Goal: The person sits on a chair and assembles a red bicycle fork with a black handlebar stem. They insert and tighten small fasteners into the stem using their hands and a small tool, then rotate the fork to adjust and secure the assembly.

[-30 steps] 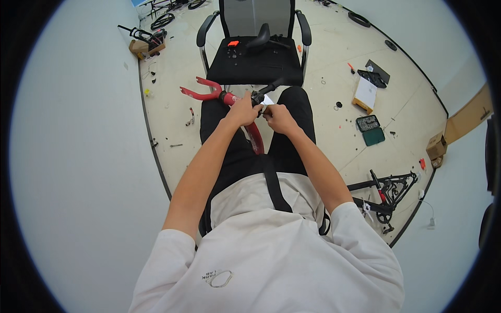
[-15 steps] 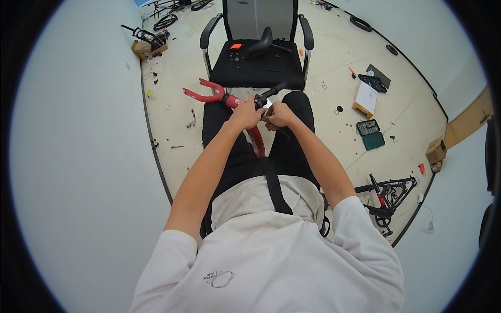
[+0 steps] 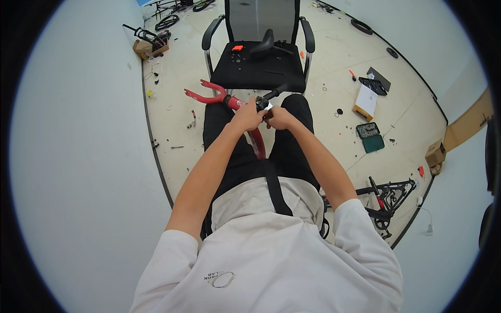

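A red bicycle frame [image 3: 213, 96] rests across my lap, its forked end pointing left and a red tube [image 3: 257, 143] running down between my knees. My left hand [image 3: 247, 118] grips the frame near its top. My right hand [image 3: 279, 118] is closed beside it on a small black and silver part [image 3: 265, 102] at the same spot. A black bar or tool [image 3: 276, 92] sticks out above my fingers toward the chair. Both hands touch each other; what lies under the fingers is hidden.
A black office chair [image 3: 260, 73] stands right in front, with a bicycle saddle [image 3: 263, 46] and small parts on its seat. On the floor at the right lie a green tool case [image 3: 370, 136], a box [image 3: 366, 101], cardboard [image 3: 466, 128] and a black bicycle frame [image 3: 389, 197]. Tyres and parts lie far back.
Both hands have stayed together on the top of the red frame. The view has shifted slightly, with the hands and frame now a little lower in the picture.
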Demonstrator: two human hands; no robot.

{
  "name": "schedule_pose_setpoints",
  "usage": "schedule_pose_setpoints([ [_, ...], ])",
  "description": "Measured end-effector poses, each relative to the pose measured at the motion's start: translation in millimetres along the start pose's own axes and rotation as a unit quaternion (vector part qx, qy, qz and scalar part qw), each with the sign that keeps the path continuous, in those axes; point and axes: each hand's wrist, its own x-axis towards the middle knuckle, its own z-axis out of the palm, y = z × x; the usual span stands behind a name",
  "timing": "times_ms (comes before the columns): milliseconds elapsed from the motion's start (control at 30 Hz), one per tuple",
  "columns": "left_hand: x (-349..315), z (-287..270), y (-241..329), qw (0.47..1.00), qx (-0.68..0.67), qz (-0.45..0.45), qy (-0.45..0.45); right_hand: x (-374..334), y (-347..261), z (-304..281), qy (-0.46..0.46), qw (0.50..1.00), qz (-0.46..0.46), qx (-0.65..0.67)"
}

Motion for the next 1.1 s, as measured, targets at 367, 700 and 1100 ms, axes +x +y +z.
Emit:
schedule_pose_setpoints([
  [367,4,4,-5,0.999,0.025,0.003,0.022,-17,-7,-14,-0.055,0.989,0.102,0.094],
  [700,2,5,-2,1.0,0.014,0.003,0.015,-11,13,-6,-0.002,0.999,-0.02,0.03],
  [1100,1,0,-1,1.0,0.021,-0.006,0.007,-20,-16,-23,-0.071,0.984,0.068,0.146],
])
